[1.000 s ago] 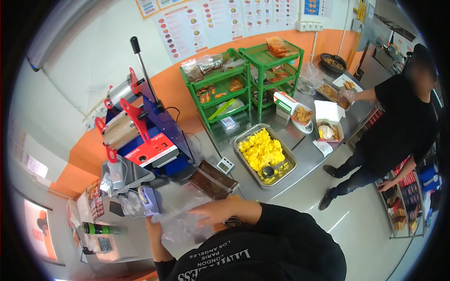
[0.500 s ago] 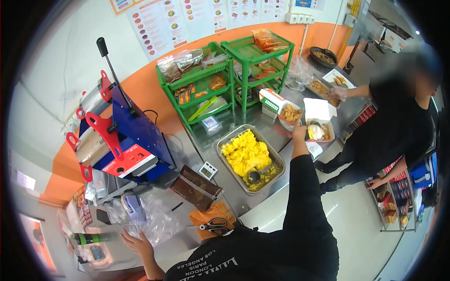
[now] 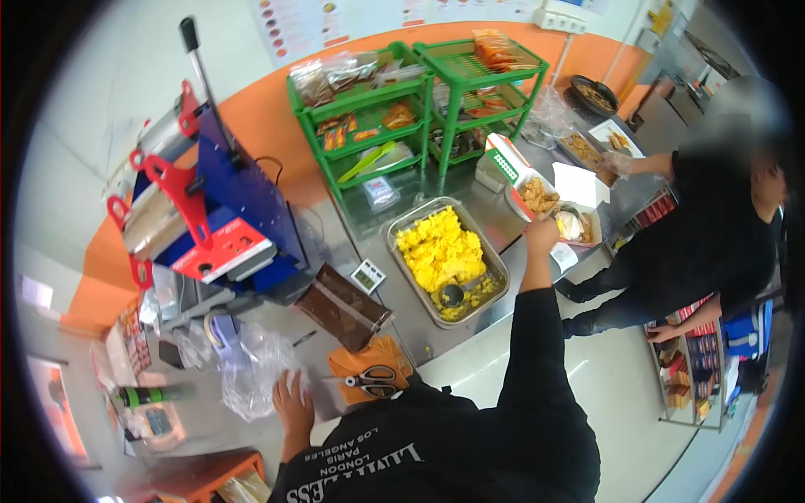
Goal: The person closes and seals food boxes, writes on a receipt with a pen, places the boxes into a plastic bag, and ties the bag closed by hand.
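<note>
My right hand (image 3: 542, 236) is closed at the near edge of an open takeaway box (image 3: 517, 172) holding fried pieces (image 3: 537, 194); its fingertips are partly hidden. Against its right side stands a second open box (image 3: 580, 183) with a white topping and brown pieces. My left hand (image 3: 293, 409) is open, fingers spread, beside a clear plastic bag (image 3: 251, 377) at the counter's front. Between my arms sits a metal tray (image 3: 501, 295) of yellow scrambled-egg-like food (image 3: 440, 247), with a dark round scoop (image 3: 452, 295) resting in it.
A blue and red sealing machine (image 3: 226, 201) stands left. Green racks (image 3: 365, 126) hold packets. A brown packet (image 3: 342, 308), digital timer (image 3: 367, 275), orange cloth (image 3: 360, 360) and scissors (image 3: 375, 381) lie nearby. At right, a co-worker (image 3: 688, 218) reaches a gloved hand toward a food tray (image 3: 579, 151).
My left hand has moved right and closer to my body, along the plastic bag. My right hand stays at the boxes. The whole view has shifted slightly.
</note>
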Motion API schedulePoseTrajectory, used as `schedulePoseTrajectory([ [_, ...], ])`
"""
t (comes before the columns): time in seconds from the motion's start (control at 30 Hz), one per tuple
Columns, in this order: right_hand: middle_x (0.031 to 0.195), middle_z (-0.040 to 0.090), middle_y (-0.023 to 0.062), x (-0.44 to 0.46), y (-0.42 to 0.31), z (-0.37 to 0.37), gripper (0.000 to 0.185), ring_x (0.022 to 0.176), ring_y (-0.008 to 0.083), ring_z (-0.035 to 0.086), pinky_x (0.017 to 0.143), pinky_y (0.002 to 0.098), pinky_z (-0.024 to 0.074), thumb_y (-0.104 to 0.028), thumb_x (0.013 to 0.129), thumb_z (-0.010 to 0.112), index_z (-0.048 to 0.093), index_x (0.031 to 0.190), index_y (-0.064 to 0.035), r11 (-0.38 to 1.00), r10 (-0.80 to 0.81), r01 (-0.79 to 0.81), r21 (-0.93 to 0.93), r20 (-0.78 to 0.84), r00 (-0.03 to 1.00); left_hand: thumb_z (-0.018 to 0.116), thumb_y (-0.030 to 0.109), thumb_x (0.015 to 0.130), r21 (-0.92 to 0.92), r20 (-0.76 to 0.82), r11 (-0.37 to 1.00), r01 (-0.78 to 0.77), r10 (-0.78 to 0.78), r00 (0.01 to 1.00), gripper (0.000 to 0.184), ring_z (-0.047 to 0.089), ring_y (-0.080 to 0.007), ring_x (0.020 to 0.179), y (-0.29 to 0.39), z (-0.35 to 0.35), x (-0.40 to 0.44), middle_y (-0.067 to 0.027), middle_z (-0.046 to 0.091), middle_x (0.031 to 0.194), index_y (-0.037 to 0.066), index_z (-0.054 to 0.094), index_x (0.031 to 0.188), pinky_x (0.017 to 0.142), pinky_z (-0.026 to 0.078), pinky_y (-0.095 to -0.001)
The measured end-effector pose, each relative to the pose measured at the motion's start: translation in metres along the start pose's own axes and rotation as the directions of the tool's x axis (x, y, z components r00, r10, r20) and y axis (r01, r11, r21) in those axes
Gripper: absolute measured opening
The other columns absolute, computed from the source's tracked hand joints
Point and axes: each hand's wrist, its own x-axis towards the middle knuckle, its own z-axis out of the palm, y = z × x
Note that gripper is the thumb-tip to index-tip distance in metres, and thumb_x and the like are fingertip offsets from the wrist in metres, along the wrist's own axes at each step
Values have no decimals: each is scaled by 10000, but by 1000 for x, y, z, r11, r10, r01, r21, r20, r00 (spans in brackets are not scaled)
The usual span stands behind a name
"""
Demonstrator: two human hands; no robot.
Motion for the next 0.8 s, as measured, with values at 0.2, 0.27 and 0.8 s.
schedulePoseTrajectory([
  [0.2, 584, 634, 140, -68, -62, -86, 633, 485, 212, 633, 513, 349, 544, -432, 1013, 416, 632, 681, 63, 988, 73, -103, 119, 233, 970, 525, 383, 937, 119, 228, 881, 459, -474, 851, 549, 380, -421, 1317, -54, 37, 8, -221, 397, 1460, 191, 422, 1442, 1085, 266, -571],
  [0.27, 627, 638, 131, -108, -103, -119, 540, 495, 189, 621, 497, 316, 546, -391, 1023, 427, 638, 828, 67, 997, 72, -74, -8, 338, 938, 533, 396, 933, 169, 149, 888, 427, -451, 880, 553, 380, -422, 1319, -63, 36, -3, -223, 417, 1439, 197, 419, 1436, 1069, 280, -575],
  [0.8, 673, 656, 147, -485, -230, -129, 261, 558, 199, 667, 514, 322, 559, -79, 943, 424, 580, 805, 77, 923, -3, -321, 212, 839, 544, 614, 297, 890, -432, 199, 789, 437, -389, 899, 423, 568, -401, 928, -227, 26, -83, -205, 567, 990, -39, 535, 1135, 817, 463, -483],
])
